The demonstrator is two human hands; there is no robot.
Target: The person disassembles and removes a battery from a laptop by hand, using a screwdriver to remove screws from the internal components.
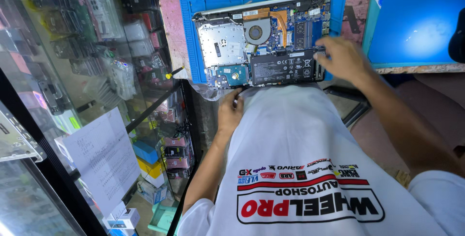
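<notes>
An opened laptop lies bottom-up on a blue work mat, showing its fan, copper heat pipe, hard drive and a black battery. My right hand rests on the right end of the battery, fingers spread along the laptop's edge. My left hand sits below the laptop's front edge, against my white shirt, fingers curled around a small dark object that I cannot identify.
A glass display case packed with small packaged parts fills the left side, with a white paper sheet taped on it. A yellow-tipped tool lies by the mat's left edge. A second blue mat lies at right.
</notes>
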